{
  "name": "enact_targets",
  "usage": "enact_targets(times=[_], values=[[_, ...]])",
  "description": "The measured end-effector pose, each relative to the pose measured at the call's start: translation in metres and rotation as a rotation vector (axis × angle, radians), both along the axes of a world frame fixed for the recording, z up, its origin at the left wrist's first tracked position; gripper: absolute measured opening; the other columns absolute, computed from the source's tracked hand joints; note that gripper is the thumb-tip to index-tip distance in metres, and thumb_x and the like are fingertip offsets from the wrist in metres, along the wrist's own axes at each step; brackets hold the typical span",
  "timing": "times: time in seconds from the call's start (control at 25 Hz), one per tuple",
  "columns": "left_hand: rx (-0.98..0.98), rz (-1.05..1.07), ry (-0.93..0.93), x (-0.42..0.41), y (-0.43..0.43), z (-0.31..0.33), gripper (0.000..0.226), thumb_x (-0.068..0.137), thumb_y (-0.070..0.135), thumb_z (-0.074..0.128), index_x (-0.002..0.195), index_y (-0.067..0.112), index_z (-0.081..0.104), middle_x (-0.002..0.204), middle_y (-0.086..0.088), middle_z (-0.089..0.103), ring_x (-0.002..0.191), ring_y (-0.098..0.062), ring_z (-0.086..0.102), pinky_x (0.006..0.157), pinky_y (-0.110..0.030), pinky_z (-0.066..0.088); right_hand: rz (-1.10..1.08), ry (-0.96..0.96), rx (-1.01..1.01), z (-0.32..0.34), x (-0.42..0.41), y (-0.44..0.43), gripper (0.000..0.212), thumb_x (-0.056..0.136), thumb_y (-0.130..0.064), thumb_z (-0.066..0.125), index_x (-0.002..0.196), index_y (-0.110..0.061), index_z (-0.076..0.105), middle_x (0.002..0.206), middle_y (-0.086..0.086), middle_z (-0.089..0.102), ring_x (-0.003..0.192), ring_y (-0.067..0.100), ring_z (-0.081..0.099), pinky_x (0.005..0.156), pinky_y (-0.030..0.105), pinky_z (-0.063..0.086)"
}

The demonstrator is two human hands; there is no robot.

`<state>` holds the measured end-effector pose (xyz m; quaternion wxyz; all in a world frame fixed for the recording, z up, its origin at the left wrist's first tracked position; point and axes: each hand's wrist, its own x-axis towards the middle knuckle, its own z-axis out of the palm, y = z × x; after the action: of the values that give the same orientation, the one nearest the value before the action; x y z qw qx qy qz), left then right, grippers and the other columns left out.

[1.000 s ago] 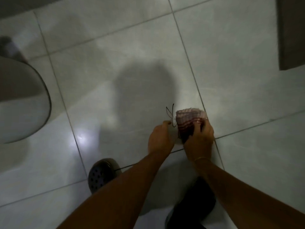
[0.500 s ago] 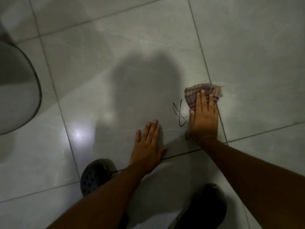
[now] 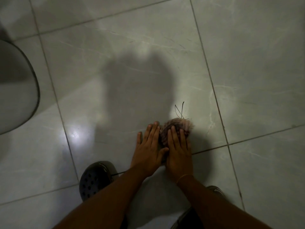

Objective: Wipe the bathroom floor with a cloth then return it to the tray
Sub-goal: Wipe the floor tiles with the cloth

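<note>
Cloth [image 3: 179, 128], bunched, on glossy tile [image 3: 115, 63]

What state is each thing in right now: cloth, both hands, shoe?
cloth: bunched, pressed to the floor tile
right hand: flat, fingers on the cloth
left hand: open, flat on the tile, touching the right hand
dark shoe: planted on the floor

Two hands — left hand [image 3: 147, 151], right hand [image 3: 179, 152] — one cloth [image 3: 177, 126], one clog [image 3: 95, 177].

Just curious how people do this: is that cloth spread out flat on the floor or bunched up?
Bunched up. The cloth forms a rumpled wad under the right hand, pressed onto the floor tile.
</note>
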<state>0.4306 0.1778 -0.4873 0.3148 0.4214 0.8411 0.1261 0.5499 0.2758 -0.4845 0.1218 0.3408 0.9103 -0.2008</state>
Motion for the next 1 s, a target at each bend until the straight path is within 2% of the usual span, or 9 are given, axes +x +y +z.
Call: enact_targets(times=[0.08, 0.16, 0.32, 0.48, 0.6, 0.68, 0.76, 0.84, 1.0], values=[[0.017, 0.003, -0.001, -0.001, -0.002, -0.001, 0.083, 0.105, 0.069, 0.019, 0.169, 0.021, -0.002, 0.178, 0.004, -0.010, 0.163, -0.014, -0.015, 0.129, -0.049, -0.005, 0.023, 0.000, 0.009, -0.005, 0.003, 0.004, 0.073, 0.100, -0.032, 0.048, 0.167, -0.015, 0.024, 0.176, 0.003, 0.016, 0.162, 0.022, -0.002, 0.130, 0.054, 0.015], [0.011, -0.009, 0.016, -0.002, -0.003, -0.001, 0.085, 0.104, 0.070, 0.022, 0.169, 0.019, -0.002, 0.178, 0.003, -0.009, 0.164, -0.015, -0.013, 0.129, -0.049, -0.003, 0.023, -0.004, -0.003, -0.002, 0.026, 0.011, 0.068, 0.102, -0.030, 0.041, 0.167, -0.015, 0.024, 0.176, 0.004, 0.018, 0.163, 0.026, 0.006, 0.127, 0.061, 0.027], [-0.015, -0.027, 0.050, -0.001, -0.002, 0.001, 0.090, 0.103, 0.071, 0.025, 0.168, 0.019, -0.007, 0.178, 0.003, -0.014, 0.164, -0.017, -0.013, 0.128, -0.050, -0.002, -0.157, -0.101, 0.044, 0.009, 0.063, 0.057, 0.071, 0.104, -0.043, 0.036, 0.168, -0.017, 0.019, 0.177, 0.007, 0.017, 0.161, 0.036, 0.014, 0.122, 0.065, 0.034], [-0.017, -0.016, 0.060, 0.001, -0.003, -0.001, 0.091, 0.102, 0.072, 0.029, 0.168, 0.020, -0.005, 0.177, 0.004, -0.014, 0.164, -0.016, -0.014, 0.128, -0.050, -0.004, -0.319, -0.081, 0.110, 0.006, 0.006, 0.121, 0.080, 0.106, -0.058, 0.032, 0.167, -0.010, 0.015, 0.176, 0.014, 0.019, 0.160, 0.042, 0.019, 0.123, 0.063, 0.032], [-0.008, -0.010, 0.050, 0.000, -0.003, -0.002, 0.091, 0.101, 0.072, 0.028, 0.169, 0.020, -0.003, 0.178, 0.006, -0.012, 0.164, -0.015, -0.012, 0.130, -0.047, -0.008, -0.253, -0.055, 0.139, 0.001, -0.056, 0.122, 0.082, 0.106, -0.060, 0.027, 0.167, -0.007, 0.016, 0.175, 0.017, 0.021, 0.160, 0.042, 0.020, 0.128, 0.057, 0.026], [-0.003, -0.002, 0.034, 0.000, -0.004, -0.001, 0.090, 0.102, 0.072, 0.029, 0.168, 0.023, -0.007, 0.177, 0.007, -0.013, 0.164, -0.015, -0.012, 0.128, -0.042, -0.014, -0.120, -0.023, 0.130, -0.002, -0.066, 0.099, 0.079, 0.105, -0.055, 0.036, 0.167, -0.008, 0.020, 0.175, 0.017, 0.023, 0.160, 0.042, 0.022, 0.129, 0.055, 0.024], [0.005, 0.014, 0.016, 0.000, -0.003, 0.000, 0.088, 0.103, 0.071, 0.029, 0.167, 0.026, -0.013, 0.177, 0.008, -0.016, 0.163, -0.014, -0.013, 0.128, -0.041, -0.016, 0.013, -0.002, 0.110, -0.003, -0.043, 0.067, 0.077, 0.104, -0.049, 0.043, 0.167, -0.010, 0.022, 0.175, 0.015, 0.023, 0.160, 0.040, 0.021, 0.128, 0.057, 0.026], [0.014, 0.026, 0.001, 0.000, -0.002, 0.000, 0.087, 0.103, 0.071, 0.028, 0.166, 0.027, -0.013, 0.177, 0.008, -0.015, 0.164, -0.014, -0.012, 0.130, -0.046, -0.008, 0.099, 0.002, 0.064, -0.001, 0.002, 0.040, 0.075, 0.104, -0.049, 0.043, 0.167, -0.015, 0.022, 0.177, 0.008, 0.018, 0.163, 0.035, 0.017, 0.126, 0.059, 0.029], [0.028, 0.020, -0.003, -0.001, -0.002, 0.002, 0.090, 0.102, 0.071, 0.029, 0.168, 0.022, -0.007, 0.178, 0.007, -0.012, 0.164, -0.015, -0.010, 0.129, -0.051, 0.001, 0.112, -0.103, 0.033, 0.010, 0.086, 0.038, 0.071, 0.106, -0.059, 0.026, 0.168, -0.025, 0.020, 0.179, -0.007, 0.003, 0.164, 0.029, 0.015, 0.123, 0.061, 0.029]])
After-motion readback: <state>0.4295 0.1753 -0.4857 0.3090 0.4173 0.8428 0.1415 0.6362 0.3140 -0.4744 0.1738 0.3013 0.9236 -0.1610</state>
